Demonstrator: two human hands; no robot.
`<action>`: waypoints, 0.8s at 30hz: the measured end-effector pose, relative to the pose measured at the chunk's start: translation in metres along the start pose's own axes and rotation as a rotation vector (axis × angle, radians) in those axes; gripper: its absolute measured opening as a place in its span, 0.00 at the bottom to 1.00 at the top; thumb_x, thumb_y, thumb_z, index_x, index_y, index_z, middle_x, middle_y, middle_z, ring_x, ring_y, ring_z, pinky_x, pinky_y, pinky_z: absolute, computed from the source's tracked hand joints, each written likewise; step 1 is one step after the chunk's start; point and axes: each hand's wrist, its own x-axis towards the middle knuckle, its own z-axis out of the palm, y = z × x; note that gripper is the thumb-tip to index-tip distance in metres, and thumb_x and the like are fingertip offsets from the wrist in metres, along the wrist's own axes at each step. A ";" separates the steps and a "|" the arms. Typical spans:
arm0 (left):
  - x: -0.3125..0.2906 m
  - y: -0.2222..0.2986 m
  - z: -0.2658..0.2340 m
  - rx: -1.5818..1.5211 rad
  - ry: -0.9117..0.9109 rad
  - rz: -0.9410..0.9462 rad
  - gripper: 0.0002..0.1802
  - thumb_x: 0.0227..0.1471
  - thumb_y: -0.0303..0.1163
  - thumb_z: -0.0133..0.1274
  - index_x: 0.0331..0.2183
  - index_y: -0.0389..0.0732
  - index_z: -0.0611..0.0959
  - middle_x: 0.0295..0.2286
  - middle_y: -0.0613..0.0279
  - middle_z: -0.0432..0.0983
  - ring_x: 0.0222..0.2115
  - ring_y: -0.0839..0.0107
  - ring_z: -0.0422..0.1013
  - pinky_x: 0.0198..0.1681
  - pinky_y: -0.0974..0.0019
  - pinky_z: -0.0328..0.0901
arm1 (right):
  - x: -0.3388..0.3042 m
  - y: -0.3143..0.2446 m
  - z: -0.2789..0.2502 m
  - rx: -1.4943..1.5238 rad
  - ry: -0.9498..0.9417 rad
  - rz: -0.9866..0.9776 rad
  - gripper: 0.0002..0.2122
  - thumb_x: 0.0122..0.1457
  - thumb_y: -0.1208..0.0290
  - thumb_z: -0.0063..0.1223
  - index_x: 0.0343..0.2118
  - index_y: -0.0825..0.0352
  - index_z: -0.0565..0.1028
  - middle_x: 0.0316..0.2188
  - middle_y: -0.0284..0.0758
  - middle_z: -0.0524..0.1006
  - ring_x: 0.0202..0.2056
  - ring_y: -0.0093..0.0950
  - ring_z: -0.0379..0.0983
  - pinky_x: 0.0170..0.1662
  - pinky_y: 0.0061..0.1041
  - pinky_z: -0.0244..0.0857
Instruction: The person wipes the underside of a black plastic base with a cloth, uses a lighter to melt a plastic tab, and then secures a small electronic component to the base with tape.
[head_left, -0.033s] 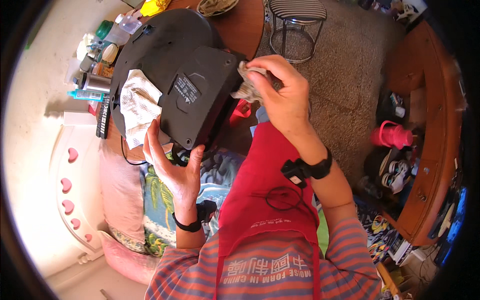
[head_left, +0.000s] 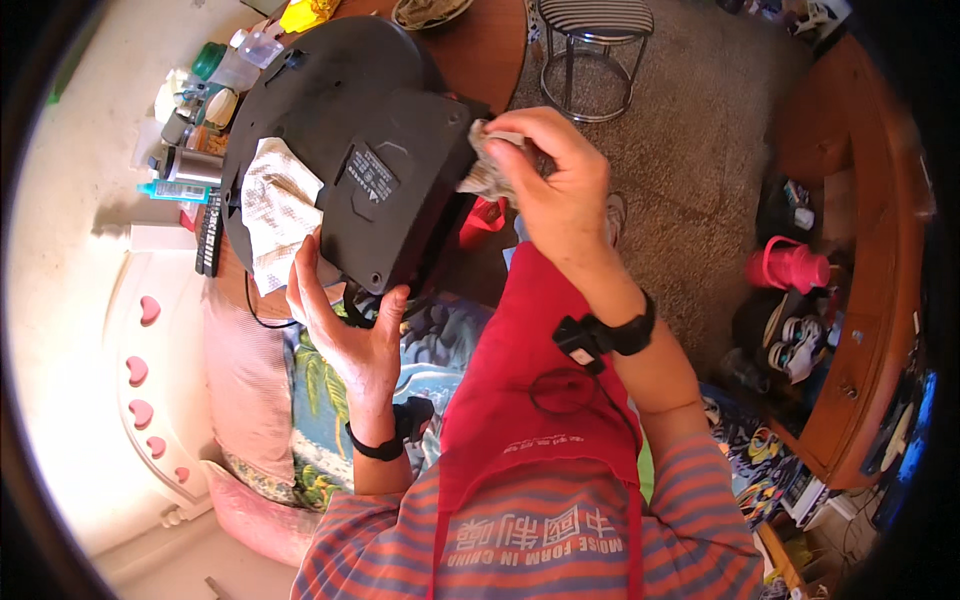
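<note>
A black plastic appliance (head_left: 335, 120) with a round body and a boxy end is tilted up over the table edge. Its underside, with a label and screw holes, faces me. My left hand (head_left: 350, 335) grips its near lower edge, the thumb at the corner and the fingers on a white textured wipe (head_left: 280, 215) draped over the surface. Between the thumb and fingers of my right hand (head_left: 555, 175) is a crumpled, soiled wipe (head_left: 488, 165), pressed against the appliance's right edge.
Bottles and jars (head_left: 215, 100) crowd the wooden table (head_left: 490, 60) by the wall, near a black remote control (head_left: 208, 235). Beyond stands a striped stool (head_left: 597, 25). A wooden cabinet (head_left: 850, 370) is at right, with a pink jug (head_left: 790, 268). Below lies a bed with a patterned sheet (head_left: 340, 395).
My right hand has shifted slightly left with the crumpled wipe along the appliance's edge. My left hand and the appliance stay nearly where they were.
</note>
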 end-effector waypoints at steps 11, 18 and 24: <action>0.002 0.003 -0.007 0.078 -0.096 0.036 0.56 0.38 0.24 0.73 0.68 0.37 0.65 0.62 0.47 0.66 0.63 0.49 0.62 0.69 0.49 0.54 | -0.037 -0.009 0.037 0.077 0.077 -0.098 0.04 0.56 0.83 0.62 0.33 0.69 0.80 0.32 0.40 0.79 0.35 0.38 0.79 0.38 0.33 0.72; 0.006 0.001 -0.003 0.066 -0.078 0.052 0.55 0.35 0.24 0.73 0.66 0.40 0.69 0.59 0.45 0.66 0.62 0.47 0.61 0.67 0.47 0.56 | -0.058 -0.019 0.050 0.091 0.077 -0.170 0.04 0.56 0.84 0.62 0.33 0.71 0.79 0.33 0.42 0.79 0.36 0.41 0.79 0.39 0.34 0.73; 0.006 -0.005 -0.001 0.083 -0.067 0.094 0.51 0.38 0.21 0.65 0.66 0.39 0.69 0.58 0.44 0.67 0.62 0.46 0.61 0.67 0.48 0.54 | -0.032 -0.007 0.041 0.170 0.115 -0.010 0.02 0.58 0.81 0.61 0.33 0.70 0.80 0.30 0.39 0.80 0.32 0.32 0.79 0.36 0.28 0.71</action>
